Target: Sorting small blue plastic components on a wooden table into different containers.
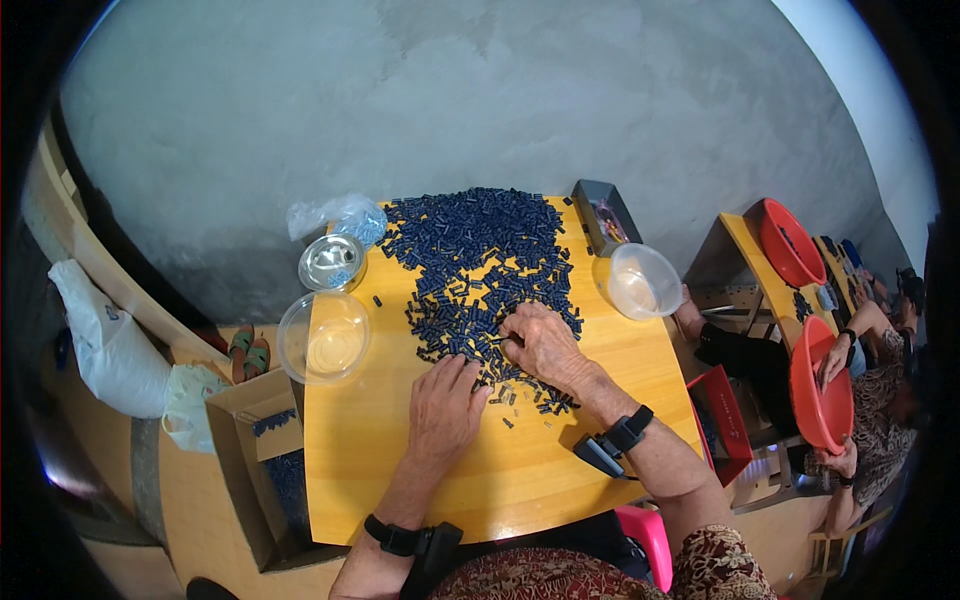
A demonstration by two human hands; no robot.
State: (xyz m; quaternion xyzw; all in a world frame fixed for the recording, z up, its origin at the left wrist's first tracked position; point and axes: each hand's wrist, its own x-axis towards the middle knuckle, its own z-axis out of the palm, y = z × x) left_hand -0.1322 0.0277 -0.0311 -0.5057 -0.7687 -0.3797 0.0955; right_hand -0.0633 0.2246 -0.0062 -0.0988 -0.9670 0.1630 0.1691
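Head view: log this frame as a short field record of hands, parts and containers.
surface: yellow wooden table
main item: pile of small dark blue parts
left hand: palm down at the pile's near edge
right hand: fingers in the parts
left side: clear plastic bowl, metal bowl, cardboard box
right side: second clear bowl
nearby: another person holding a red basin

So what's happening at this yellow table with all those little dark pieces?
A person sits at a yellow table and works with bare hands in a big heap of small dark blue pieces. The right hand digs into the near edge of the heap, while the left hand rests flat on the table beside it. Two clear plastic bowls and a metal bowl stand around the heap. To the right, another person holds a red basin.
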